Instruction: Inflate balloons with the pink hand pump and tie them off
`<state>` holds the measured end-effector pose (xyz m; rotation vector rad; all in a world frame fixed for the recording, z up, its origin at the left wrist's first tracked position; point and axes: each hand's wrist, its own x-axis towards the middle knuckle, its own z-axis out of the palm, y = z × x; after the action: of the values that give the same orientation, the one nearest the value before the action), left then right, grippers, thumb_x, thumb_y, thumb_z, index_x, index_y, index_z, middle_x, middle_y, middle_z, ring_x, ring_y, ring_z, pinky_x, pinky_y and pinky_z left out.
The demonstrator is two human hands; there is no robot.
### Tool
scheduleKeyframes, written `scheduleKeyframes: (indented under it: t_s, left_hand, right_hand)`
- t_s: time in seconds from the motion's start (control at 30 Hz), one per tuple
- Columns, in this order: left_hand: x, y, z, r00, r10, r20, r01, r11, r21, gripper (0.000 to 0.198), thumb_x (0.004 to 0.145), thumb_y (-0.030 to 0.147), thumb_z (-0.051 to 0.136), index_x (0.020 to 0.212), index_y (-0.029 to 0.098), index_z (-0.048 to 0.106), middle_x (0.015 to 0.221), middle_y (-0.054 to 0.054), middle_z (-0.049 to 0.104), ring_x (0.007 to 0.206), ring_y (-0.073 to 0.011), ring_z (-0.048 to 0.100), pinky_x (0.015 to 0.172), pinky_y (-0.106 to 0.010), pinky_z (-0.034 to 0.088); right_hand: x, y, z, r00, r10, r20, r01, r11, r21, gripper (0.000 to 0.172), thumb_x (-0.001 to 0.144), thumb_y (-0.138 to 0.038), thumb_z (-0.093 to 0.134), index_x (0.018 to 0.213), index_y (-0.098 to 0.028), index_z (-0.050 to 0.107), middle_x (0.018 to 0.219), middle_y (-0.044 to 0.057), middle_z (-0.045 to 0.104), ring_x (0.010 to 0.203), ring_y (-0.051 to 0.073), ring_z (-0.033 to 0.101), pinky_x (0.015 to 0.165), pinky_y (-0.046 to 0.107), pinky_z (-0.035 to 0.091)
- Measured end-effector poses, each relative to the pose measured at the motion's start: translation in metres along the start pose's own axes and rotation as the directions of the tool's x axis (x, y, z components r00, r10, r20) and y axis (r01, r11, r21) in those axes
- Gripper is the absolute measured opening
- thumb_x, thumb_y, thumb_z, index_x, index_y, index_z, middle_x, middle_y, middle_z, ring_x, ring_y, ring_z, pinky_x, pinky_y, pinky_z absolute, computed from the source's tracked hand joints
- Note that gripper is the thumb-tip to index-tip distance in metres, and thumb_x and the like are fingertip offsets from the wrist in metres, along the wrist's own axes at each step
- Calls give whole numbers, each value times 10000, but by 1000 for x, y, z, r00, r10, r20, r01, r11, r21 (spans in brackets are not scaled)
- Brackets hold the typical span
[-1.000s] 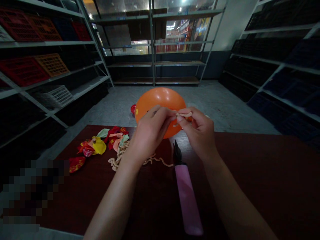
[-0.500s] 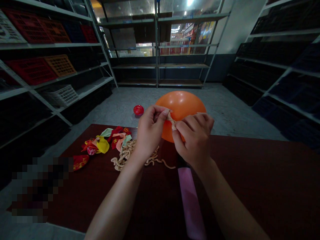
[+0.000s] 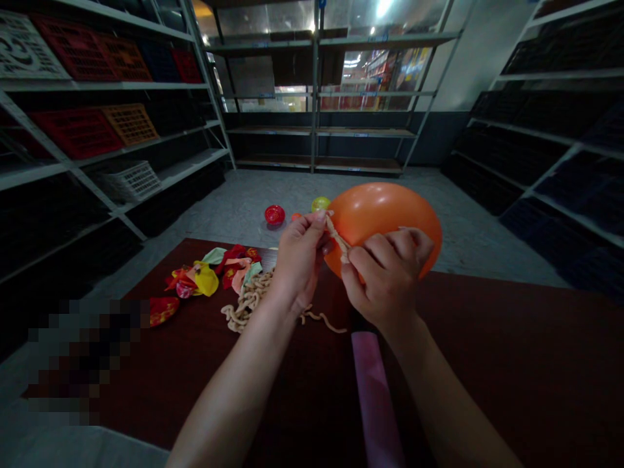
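My left hand (image 3: pixel 302 253) pinches one end of a short beige cord (image 3: pixel 337 234) between thumb and fingertips. Its lower end is gripped by my right hand (image 3: pixel 387 270), so the cord runs slanting between the two. Right behind the hands is a big inflated orange balloon (image 3: pixel 385 205); its neck is hidden, and I cannot tell how the cord meets it. A heap of beige cord (image 3: pixel 247 302) lies on the table by my left forearm, with one loose strand trailing right. Below my right hand lies a pink tube (image 3: pixel 373 390) with a dark end.
Deflated balloons (image 3: pixel 202 278) in red, yellow, pink and green lie on the left of the dark brown table (image 3: pixel 497 351). Beyond its far edge, a red balloon (image 3: pixel 275 214) and a yellow-green balloon (image 3: pixel 320 204) are on the floor. Shelves with crates (image 3: pixel 75 133) stand around.
The orange balloon has shifted right relative to my hands. A longer stretch of cord shows between my fingers. The yellow-green balloon has come into view, and the whole view has swung slightly left.
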<state>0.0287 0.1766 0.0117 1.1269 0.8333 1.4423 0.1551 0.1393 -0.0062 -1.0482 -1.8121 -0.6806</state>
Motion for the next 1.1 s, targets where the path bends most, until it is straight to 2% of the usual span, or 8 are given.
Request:
scheduleKeyframes:
  t_s: [0.27, 0.4, 0.47, 0.57, 0.73, 0.9, 1.1]
  left_hand:
    - [-4, 2, 4, 978, 110, 179, -144, 970, 193, 171, 912, 316, 591, 1008, 196, 665, 896, -43, 668, 766, -119, 594, 670, -235, 489]
    - [-2, -1, 2, 946, 189, 263, -254, 937, 241, 160, 909, 317, 594, 929, 195, 695, 923, -51, 689, 845, -135, 609, 714, -243, 487]
    - [-1, -4, 1, 949, 214, 233, -274, 925, 264, 174, 911, 336, 593, 881, 195, 690, 887, -47, 683, 808, -131, 602, 687, -241, 478]
    - [1, -8, 0, 974, 203, 103, -224, 937, 268, 244, 931, 407, 557, 847, 204, 664, 767, -23, 637, 653, -108, 544, 573, -231, 431]
    - [1, -12, 3, 995, 80, -54, -73, 990, 119, 316, 940, 484, 514, 832, 208, 623, 617, 22, 519, 500, -88, 441, 471, -234, 350]
    - [0, -11, 3, 995, -40, -93, 38, 999, -24, 290, 932, 450, 530, 822, 195, 614, 602, 31, 497, 484, -83, 441, 466, -232, 345]
    - [2, -12, -2, 991, -78, -111, 65, 990, -121, 268, 909, 429, 555, 826, 179, 601, 633, 13, 528, 512, -87, 472, 490, -222, 360]
  right_hand:
    - [1, 4, -1, 988, 141, -66, -139, 990, 29, 125, 849, -192, 538, 747, -259, 560, 692, 0, 539, 764, 207, 476, 873, 462, 340]
    - [0, 4, 1, 968, 240, -77, -234, 969, 76, 146, 883, -201, 529, 746, -250, 547, 710, -4, 577, 770, 201, 505, 863, 439, 335]
    - [0, 5, 2, 963, 260, -64, -253, 961, 110, 162, 881, -194, 532, 727, -244, 535, 710, -7, 576, 760, 194, 506, 854, 430, 335]
    - [-2, 3, 5, 975, 220, -30, -216, 970, 112, 181, 837, -177, 550, 670, -239, 515, 664, -15, 530, 755, 196, 481, 857, 437, 324]
    - [-6, -4, 9, 983, 182, -29, -180, 981, 77, 201, 791, -145, 546, 618, -234, 494, 599, -23, 500, 743, 201, 440, 843, 440, 294]
    - [-8, -9, 12, 987, 154, -38, -152, 987, 49, 228, 814, -146, 534, 614, -227, 458, 580, -28, 510, 748, 203, 444, 836, 436, 276]
    - [-10, -12, 15, 992, 125, -32, -124, 991, 50, 219, 824, -146, 525, 629, -229, 468, 588, -32, 530, 782, 205, 463, 860, 447, 257]
